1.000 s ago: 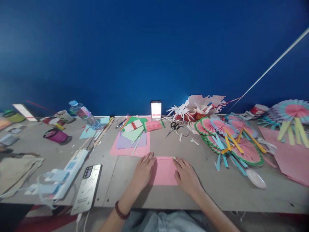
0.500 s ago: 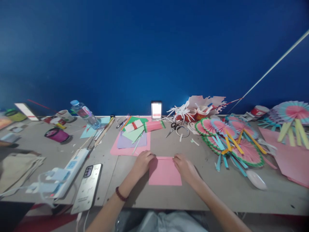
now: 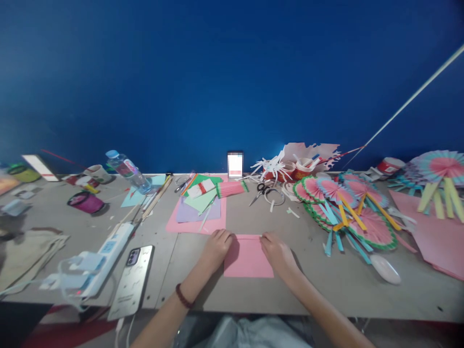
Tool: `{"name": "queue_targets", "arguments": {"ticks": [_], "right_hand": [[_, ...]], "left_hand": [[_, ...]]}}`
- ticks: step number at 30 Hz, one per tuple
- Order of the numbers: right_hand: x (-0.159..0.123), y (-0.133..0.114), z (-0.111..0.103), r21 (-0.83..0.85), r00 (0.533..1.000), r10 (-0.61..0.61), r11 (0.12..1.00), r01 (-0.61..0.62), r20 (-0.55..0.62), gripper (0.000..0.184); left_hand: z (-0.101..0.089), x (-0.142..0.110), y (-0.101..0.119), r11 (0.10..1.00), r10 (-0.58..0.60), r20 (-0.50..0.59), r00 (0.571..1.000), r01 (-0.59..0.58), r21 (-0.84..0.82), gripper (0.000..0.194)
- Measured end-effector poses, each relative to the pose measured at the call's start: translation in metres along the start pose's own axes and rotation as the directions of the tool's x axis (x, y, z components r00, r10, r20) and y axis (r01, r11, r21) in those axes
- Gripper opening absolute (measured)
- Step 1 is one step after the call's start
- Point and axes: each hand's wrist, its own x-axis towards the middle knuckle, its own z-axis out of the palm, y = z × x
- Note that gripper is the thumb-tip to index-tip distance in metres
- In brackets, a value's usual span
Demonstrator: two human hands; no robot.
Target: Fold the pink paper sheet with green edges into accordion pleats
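A pink sheet of paper (image 3: 248, 261) lies flat on the grey table before me, with a narrow folded strip along its far edge. At that edge's left end, the curled fingers of my left hand (image 3: 216, 245) press on the fold. My right hand (image 3: 276, 249) pinches the same fold at its right end, fingers closed. The fingertips partly hide both far corners. Beyond my hands, a pink pleated paper piece with green edges (image 3: 232, 189) rests beside a pile of coloured sheets (image 3: 201, 210).
Scissors (image 3: 258, 193) and a tape ring (image 3: 274, 195) lie farther back. Finished paper fans (image 3: 373, 229) and a white computer mouse (image 3: 384, 269) are on the right. On the left are a phone (image 3: 131, 282), a power strip (image 3: 108, 256) and a water bottle (image 3: 128, 171).
My left hand has shifted slightly nearer to me at the fold's left end. My right hand and the pink paper have barely moved.
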Motion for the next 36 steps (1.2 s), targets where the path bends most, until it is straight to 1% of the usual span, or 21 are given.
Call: {"name": "queue_targets", "arguments": {"ticks": [2, 4, 8, 10, 13, 16, 19, 22, 26, 28, 30, 33, 36], "right_hand": [[-0.002, -0.003, -0.001, -0.032, 1.0, -0.009, 0.999, 0.009, -0.001, 0.026], [-0.007, -0.004, 0.0, -0.043, 1.0, -0.017, 0.999, 0.015, -0.025, 0.03], [-0.017, -0.004, 0.002, -0.021, 0.994, -0.05, 0.999, 0.048, -0.094, 0.042], [-0.022, -0.004, 0.004, -0.014, 0.995, -0.057, 0.998, 0.057, -0.083, 0.046], [-0.025, -0.006, 0.004, -0.017, 0.999, -0.04, 0.999, 0.04, -0.026, 0.05], [-0.024, -0.009, 0.003, -0.017, 1.0, -0.024, 1.0, 0.024, 0.005, 0.051], [-0.024, -0.009, 0.002, -0.016, 1.0, -0.019, 1.0, 0.019, 0.007, 0.05], [-0.025, -0.008, 0.003, -0.019, 1.0, -0.028, 0.999, 0.028, 0.005, 0.048], [-0.026, -0.008, 0.004, -0.017, 0.999, -0.038, 0.999, 0.038, -0.023, 0.046], [-0.025, -0.009, 0.002, -0.019, 0.999, -0.034, 0.999, 0.033, -0.029, 0.046], [-0.023, -0.008, -0.002, 0.001, 0.999, -0.024, 1.0, 0.024, -0.022, 0.045], [-0.015, -0.006, -0.012, 0.065, 0.999, 0.004, 0.998, -0.006, 0.032, 0.044], [-0.004, -0.003, -0.025, 0.106, 0.991, 0.032, 0.993, -0.046, 0.129, 0.044]], "left_hand": [[-0.002, -0.001, 0.002, 0.999, -0.001, 0.024, 1.0, 0.0, 0.035, 0.018], [-0.005, -0.002, 0.002, 0.999, -0.016, 0.054, 0.998, 0.014, 0.034, 0.022], [-0.013, -0.007, 0.002, 0.998, -0.055, 0.096, 0.994, 0.059, -0.037, 0.039], [-0.015, -0.011, 0.003, 0.996, -0.063, 0.094, 0.994, 0.069, -0.065, 0.044], [-0.015, -0.018, 0.008, 0.995, -0.07, 0.087, 0.994, 0.076, -0.063, 0.051], [-0.012, -0.024, 0.016, 0.996, -0.086, 0.067, 0.994, 0.087, -0.016, 0.053], [-0.007, -0.028, 0.023, 0.992, -0.111, 0.04, 0.993, 0.108, 0.057, 0.052], [-0.002, -0.031, 0.028, 0.988, -0.135, 0.045, 0.99, 0.131, 0.081, 0.054], [-0.001, -0.035, 0.03, 0.991, -0.136, 0.081, 0.987, 0.136, 0.012, 0.057], [-0.004, -0.035, 0.029, 0.99, -0.133, 0.084, 0.988, 0.136, -0.038, 0.059], [-0.008, -0.034, 0.027, 0.985, -0.144, 0.074, 0.987, 0.15, -0.089, 0.065], [-0.016, -0.028, 0.022, 0.966, -0.192, 0.075, 0.979, 0.202, -0.164, 0.073], [-0.021, -0.019, 0.012, 0.945, -0.251, 0.088, 0.964, 0.264, -0.193, 0.068]]}}
